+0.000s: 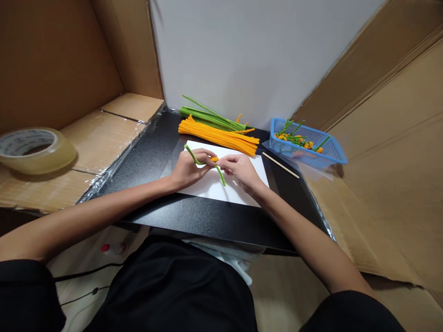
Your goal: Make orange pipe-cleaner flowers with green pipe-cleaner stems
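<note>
Over a white sheet of paper my two hands meet, fingertips nearly touching. My left hand is closed on a green pipe cleaner, whose ends stick out above and below the fingers. A small coiled orange pipe cleaner sits at the fingertips, joined to or against the green one; I cannot tell which. My right hand pinches at the orange coil's right side, and its fingers partly hide what they grip. Behind the paper lie a bundle of orange pipe cleaners and a bundle of green pipe cleaners.
A blue plastic basket at the back right holds several green and orange pieces. A thin wooden stick lies beside the paper on the black table. A large tape roll rests on cardboard at left. Cardboard walls flank both sides.
</note>
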Motion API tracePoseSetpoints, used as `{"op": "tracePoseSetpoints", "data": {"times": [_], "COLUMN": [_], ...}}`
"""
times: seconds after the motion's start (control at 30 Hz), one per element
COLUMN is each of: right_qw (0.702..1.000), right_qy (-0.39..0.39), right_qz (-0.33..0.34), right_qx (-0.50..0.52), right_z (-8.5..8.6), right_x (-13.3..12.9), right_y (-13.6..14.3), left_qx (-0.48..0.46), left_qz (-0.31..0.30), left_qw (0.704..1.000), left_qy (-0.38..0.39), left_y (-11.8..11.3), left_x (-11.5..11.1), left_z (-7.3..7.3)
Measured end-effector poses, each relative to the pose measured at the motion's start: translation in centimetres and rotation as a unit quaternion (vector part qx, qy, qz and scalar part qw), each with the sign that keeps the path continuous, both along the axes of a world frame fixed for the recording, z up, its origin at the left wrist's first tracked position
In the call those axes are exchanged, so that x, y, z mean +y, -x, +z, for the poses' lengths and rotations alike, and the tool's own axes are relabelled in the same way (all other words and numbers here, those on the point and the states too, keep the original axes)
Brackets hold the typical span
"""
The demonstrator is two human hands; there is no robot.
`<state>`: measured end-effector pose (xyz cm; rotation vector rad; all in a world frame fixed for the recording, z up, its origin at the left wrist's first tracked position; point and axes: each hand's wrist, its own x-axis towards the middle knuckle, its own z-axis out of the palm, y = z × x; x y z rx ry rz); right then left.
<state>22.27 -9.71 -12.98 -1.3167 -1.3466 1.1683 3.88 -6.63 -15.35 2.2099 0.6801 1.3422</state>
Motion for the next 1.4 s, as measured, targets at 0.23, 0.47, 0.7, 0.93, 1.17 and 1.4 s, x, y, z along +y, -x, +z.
{"op": "tracePoseSetpoints", "data": {"times": [0.23, 0.47, 0.7, 0.93, 1.17, 1.4], "right_qw": [0.987, 0.98, 0.96, 0.992, 0.983, 0.972], "right_qy": [0.075, 0.098, 0.178, 0.0, -0.152, -0.209], "right_qz": [-0.032, -0.045, -0.013, -0.02, -0.052, 0.057], "right_qx": [0.136, 0.169, 0.217, 0.123, -0.09, -0.088], "right_z": [-0.2, -0.3, -0.2, -0.4, -0.2, -0.5], "right_x": [-0.1, -0.2, -0.2, -0.3, -0.1, 0.3], "right_y": [0.7, 0.9, 0.8, 0.7, -0.2, -0.8], "left_qx": [-0.065, -0.075, -0.036, -0.113, -0.134, -0.153], "left_qz": [0.012, 0.008, 0.005, 0.008, -0.024, -0.028], "left_qw": [0.995, 0.993, 0.999, 0.986, 0.96, 0.948], "left_qy": [0.072, 0.091, -0.01, 0.122, 0.244, 0.278], "left_y": [-0.3, -0.3, -0.1, -0.2, -0.6, -0.5], "left_x": [-0.1, 0.0, -0.1, 0.2, 0.0, 0.4], "left_z": [0.1, 0.3, 0.3, 0.1, 0.3, 0.4]}}
